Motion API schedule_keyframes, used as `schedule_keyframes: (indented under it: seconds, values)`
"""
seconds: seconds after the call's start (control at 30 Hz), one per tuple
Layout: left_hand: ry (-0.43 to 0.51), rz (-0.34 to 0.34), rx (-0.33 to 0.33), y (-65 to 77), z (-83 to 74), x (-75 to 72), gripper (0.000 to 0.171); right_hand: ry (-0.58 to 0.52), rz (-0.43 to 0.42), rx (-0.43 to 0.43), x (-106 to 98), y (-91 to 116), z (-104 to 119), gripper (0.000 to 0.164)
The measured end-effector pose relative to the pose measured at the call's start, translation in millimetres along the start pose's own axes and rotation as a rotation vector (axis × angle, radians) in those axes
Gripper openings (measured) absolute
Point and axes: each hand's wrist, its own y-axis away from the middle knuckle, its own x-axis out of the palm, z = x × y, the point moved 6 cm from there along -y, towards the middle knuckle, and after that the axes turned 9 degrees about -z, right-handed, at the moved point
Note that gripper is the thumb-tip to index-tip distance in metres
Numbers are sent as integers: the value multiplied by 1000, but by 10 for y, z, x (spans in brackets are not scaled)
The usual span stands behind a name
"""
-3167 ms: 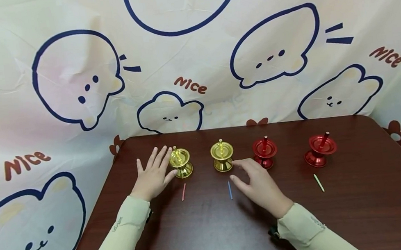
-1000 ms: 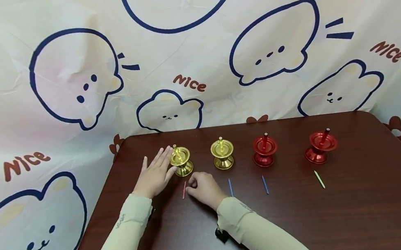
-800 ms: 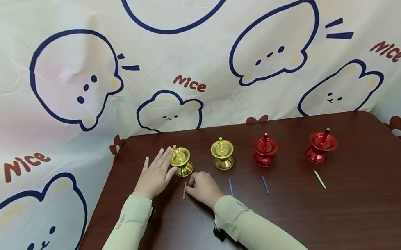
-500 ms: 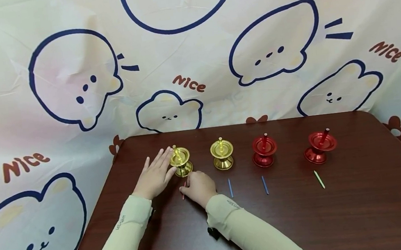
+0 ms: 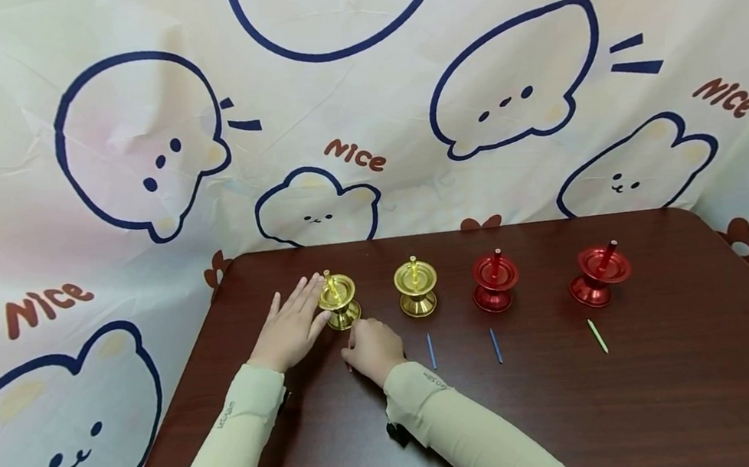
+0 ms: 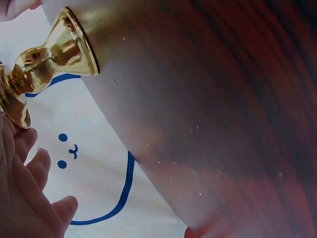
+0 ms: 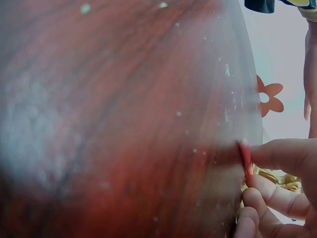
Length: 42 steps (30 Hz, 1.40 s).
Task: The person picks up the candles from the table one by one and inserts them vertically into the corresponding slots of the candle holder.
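In the head view my left hand (image 5: 288, 329) lies with straight fingers against the leftmost gold candle holder (image 5: 336, 299). The left wrist view shows its fingertips (image 6: 38, 166) by the dish of that gold holder (image 6: 34, 69). My right hand (image 5: 375, 350) is just in front of the same holder, low over the table. Between thumb and forefinger it pinches a slim red candle (image 7: 246, 157), mostly hidden from the head camera. Two slim blue candles (image 5: 431, 352) and a pale green candle (image 5: 597, 336) lie to the right.
A second gold holder (image 5: 416, 288) and two red holders, one nearer the middle (image 5: 494, 281) and one farther right (image 5: 597, 275), continue the row. They stand on a dark brown table (image 5: 480, 429). A printed cloth (image 5: 394, 100) hangs behind the table.
My right hand has come left from near the second gold holder, uncovering the right blue candle. It has taken the red candle between its fingers. My left hand has stayed in place.
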Motion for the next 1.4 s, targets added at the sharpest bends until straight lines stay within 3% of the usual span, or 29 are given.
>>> schedule_keyframes:
  seconds: [0.33,0.63,0.9,1.0,1.2,1.4]
  values:
    - [-18,2,1,-4,29,-4,67,-17,14,14,-16,-8,28,48]
    - [-4,30,17,-50,-9,21,67,-4,4,33,-12,-39,-38,47]
    - [-11,19,11,-54,-4,-5,67,-142,27,-29,-73,-34,-34,60]
    - [-6,19,7,-34,0,-12,67,-189,36,-58,-100,-25,-30,53]
    - [0,10,2,1,8,2,67,-211,27,-91,-130,-26,-60,14]
    - [-6,-3,9,-22,1,-3,67,-255,-1,-84,-191,-80,-103,9]
